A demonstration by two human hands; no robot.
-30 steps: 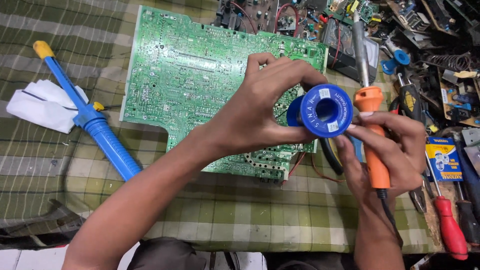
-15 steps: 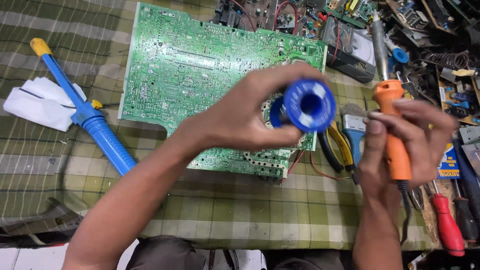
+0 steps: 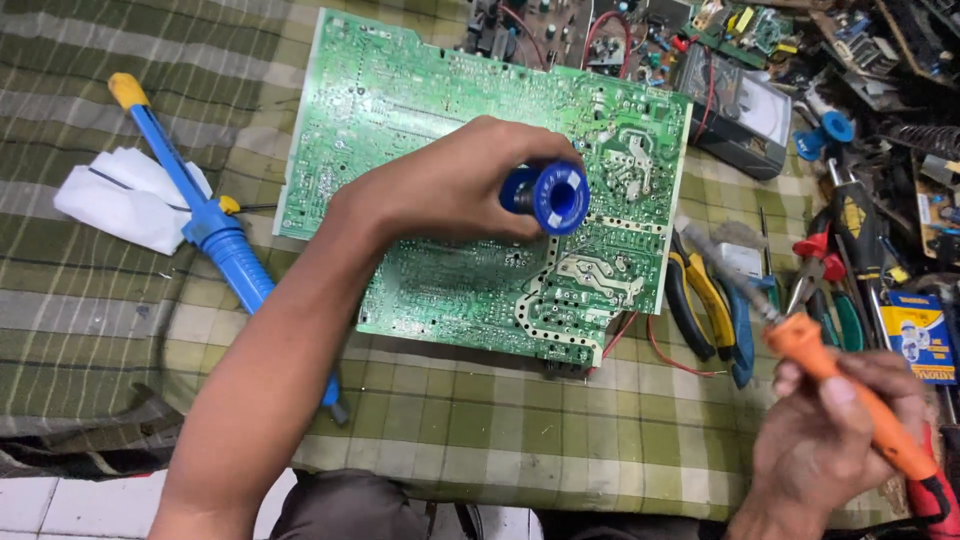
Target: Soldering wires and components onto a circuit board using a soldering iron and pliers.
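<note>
Looking down from the head camera, two hands are at work over one green circuit board point(image 3: 480, 190) that lies solder side up on a green checked cloth point(image 3: 480, 420) covering the tabletop. The left hand point(image 3: 450, 185) has its grip closed around one blue solder spool point(image 3: 555, 197), held just above the middle of the board, its round end facing the camera. The right hand point(image 3: 835, 440), low at the right and off the board, is wrapped tight around the handle of one orange soldering iron point(image 3: 830, 370), whose metal tip slants up and to the left toward the board's right edge. One blue desoldering pump point(image 3: 205, 220) with a yellow cap lies left of the board, crossing one white crumpled tissue point(image 3: 125, 200). Right of the board lie one pair of yellow-handled pliers point(image 3: 705, 300) and one meter point(image 3: 745, 115), among a heap of other tools too tangled to count.
</note>
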